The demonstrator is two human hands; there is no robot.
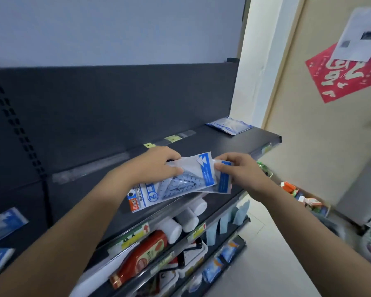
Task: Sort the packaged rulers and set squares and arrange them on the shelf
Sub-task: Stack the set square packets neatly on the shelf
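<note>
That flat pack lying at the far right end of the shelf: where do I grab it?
Probably pinch the pack by its near corner, coming from the shelf front: it lies flat and thin, so a top-down grasp finds nothing to close on.

Small shop: dark retail shelf (201, 144), price labels (135, 234), stocked bottles (144, 254) below.

Beige door (321, 129) right, red poster (338, 78) on it; pale floor (272, 258).
</note>
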